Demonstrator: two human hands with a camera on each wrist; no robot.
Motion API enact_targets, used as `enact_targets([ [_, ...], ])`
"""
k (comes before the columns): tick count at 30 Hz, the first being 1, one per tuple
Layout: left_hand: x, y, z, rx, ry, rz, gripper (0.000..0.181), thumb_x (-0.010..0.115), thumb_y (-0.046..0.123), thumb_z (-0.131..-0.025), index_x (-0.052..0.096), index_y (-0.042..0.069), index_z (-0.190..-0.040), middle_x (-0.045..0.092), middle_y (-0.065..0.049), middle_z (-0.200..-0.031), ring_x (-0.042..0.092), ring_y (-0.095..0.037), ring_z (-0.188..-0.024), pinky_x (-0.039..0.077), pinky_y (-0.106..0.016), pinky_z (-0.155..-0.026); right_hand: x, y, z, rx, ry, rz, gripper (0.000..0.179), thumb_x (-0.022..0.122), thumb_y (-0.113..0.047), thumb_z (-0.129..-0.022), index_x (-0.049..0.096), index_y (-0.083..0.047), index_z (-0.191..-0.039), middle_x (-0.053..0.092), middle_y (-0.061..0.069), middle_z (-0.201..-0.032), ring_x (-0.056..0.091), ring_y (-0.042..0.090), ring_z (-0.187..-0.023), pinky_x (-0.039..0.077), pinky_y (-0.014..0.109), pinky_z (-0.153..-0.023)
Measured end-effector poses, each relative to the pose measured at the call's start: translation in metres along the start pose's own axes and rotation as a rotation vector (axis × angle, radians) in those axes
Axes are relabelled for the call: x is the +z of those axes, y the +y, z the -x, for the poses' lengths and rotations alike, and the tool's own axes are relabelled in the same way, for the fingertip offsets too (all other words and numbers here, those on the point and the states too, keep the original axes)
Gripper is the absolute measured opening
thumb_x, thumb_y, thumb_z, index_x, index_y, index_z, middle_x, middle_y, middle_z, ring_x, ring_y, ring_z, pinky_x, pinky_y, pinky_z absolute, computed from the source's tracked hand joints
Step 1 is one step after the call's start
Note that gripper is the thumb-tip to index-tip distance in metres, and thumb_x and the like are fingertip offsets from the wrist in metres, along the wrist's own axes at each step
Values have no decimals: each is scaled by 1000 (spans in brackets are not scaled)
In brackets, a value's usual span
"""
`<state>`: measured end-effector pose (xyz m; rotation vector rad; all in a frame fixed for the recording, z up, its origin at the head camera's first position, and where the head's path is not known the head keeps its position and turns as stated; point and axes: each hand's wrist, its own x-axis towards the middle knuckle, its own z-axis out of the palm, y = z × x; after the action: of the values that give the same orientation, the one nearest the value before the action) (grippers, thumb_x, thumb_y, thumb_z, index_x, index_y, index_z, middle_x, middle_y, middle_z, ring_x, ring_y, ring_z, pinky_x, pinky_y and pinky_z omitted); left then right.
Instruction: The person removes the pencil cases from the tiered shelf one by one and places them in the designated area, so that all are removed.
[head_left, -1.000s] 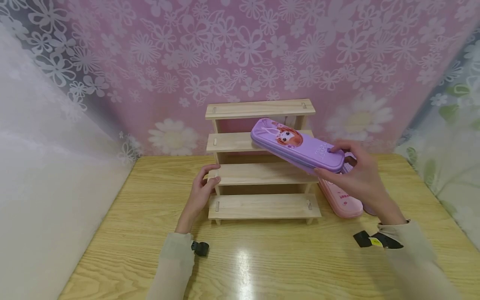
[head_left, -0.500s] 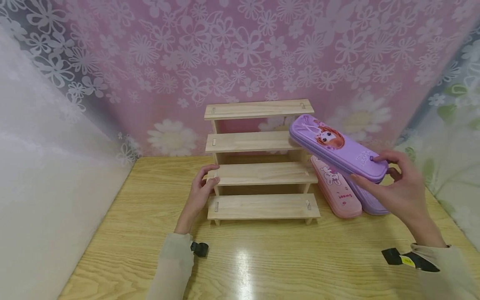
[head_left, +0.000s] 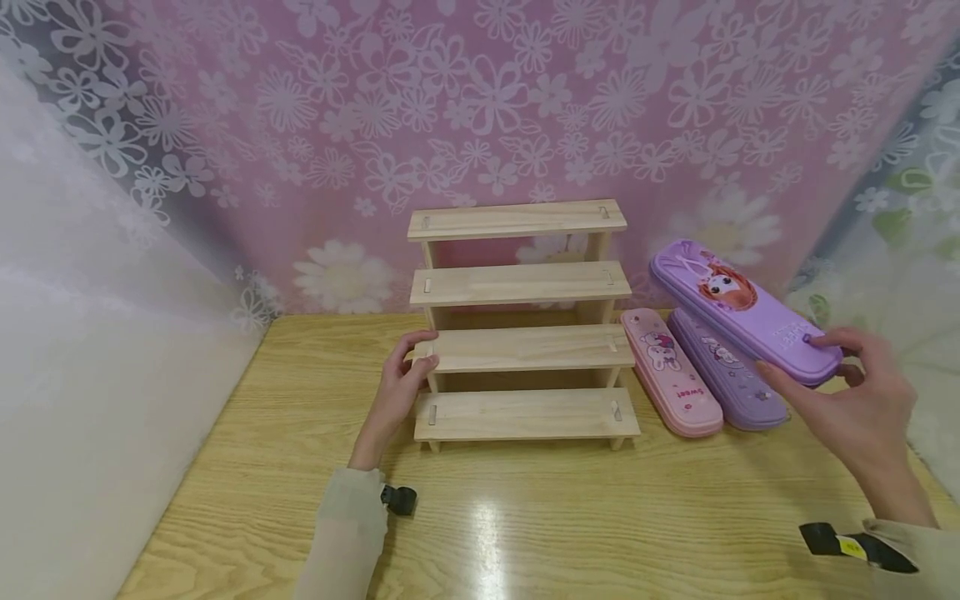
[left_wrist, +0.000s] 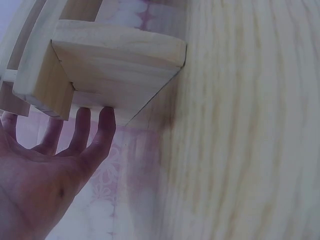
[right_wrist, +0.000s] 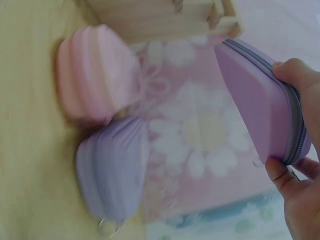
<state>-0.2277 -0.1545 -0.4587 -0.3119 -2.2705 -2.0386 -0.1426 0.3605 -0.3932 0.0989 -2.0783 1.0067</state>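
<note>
My right hand [head_left: 851,396] pinches the near end of a purple pencil case [head_left: 750,312] printed with a red-haired cartoon girl. It tilts up off the table, its grey zipper showing in the right wrist view. Below and left of it lie two more cases: a pink pencil case [head_left: 675,379] with a bunny and a lilac pencil case [head_left: 738,383], side by side. My left hand [head_left: 405,379] grips the left end of a wooden step shelf [head_left: 525,348] at its second-lowest board. In the left wrist view, fingertips [left_wrist: 106,117] rest against the shelf's side.
The four-tier look of the shelf rises toward a pink floral backdrop [head_left: 480,100]. All stand on a wood-grain table [head_left: 585,517]. A pale curtain [head_left: 120,333] bounds the left side and a leafy one [head_left: 900,242] the right.
My right hand has carried the purple case rightward, from in front of the shelf to over the right side of the lilac case, uncovering both lying cases. The left hand stays put.
</note>
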Motion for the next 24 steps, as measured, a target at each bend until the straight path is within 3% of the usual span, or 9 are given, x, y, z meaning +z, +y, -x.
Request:
enact_targets([
  [5, 0, 0, 1, 11, 6, -15, 35, 58, 14, -102, 59, 15, -137, 46, -5, -148, 54, -25, -88, 52, -32, -76, -6, 16, 8, 71, 47, 145, 60, 93, 0, -57, 65, -3, -111, 47, -32, -107, 45, -11, -88, 34, 0, -71],
  [9, 0, 1, 2, 16, 10, -17, 35, 58, 13, -101, 59, 15, -136, 47, -5, -147, 54, -24, -88, 52, -32, -76, -9, 33, 14, 117, 82, 225, 58, 91, -5, -59, 63, 4, -109, 40, -35, -103, 38, -14, -90, 29, 4, -73],
  [12, 0, 1, 2, 13, 9, -14, 35, 58, 14, -101, 59, 15, -136, 46, -5, -147, 54, -24, -88, 52, -33, -77, -10, 46, 18, 141, 97, 278, 59, 88, -9, -61, 62, 8, -111, 34, -32, -101, 31, -14, -92, 25, 15, -78],
  [14, 0, 2, 2, 8, 8, -8, 35, 57, 14, -102, 59, 15, -136, 46, -6, -147, 55, -24, -89, 53, -35, -80, -10, 54, 19, 176, 89, 314, 60, 86, -11, -63, 60, 9, -114, 38, -22, -100, 25, -14, -95, 24, 24, -83],
  [19, 0, 3, 2, 13, 12, -12, 35, 58, 13, -101, 59, 15, -137, 46, -6, -147, 55, -23, -89, 53, -35, -80, -13, 69, 21, 334, 34, 386, 60, 83, -14, -71, 56, 7, -121, 46, 19, -109, 24, -2, -100, 25, 39, -91],
  [24, 0, 2, 1, 31, 14, -20, 36, 58, 12, -101, 58, 12, -137, 47, -8, -147, 54, -23, -86, 51, -32, -77, -18, 81, 22, 470, -37, 414, 61, 82, -16, -75, 54, 7, -124, 44, 27, -118, 38, 33, -111, 25, 42, -91],
])
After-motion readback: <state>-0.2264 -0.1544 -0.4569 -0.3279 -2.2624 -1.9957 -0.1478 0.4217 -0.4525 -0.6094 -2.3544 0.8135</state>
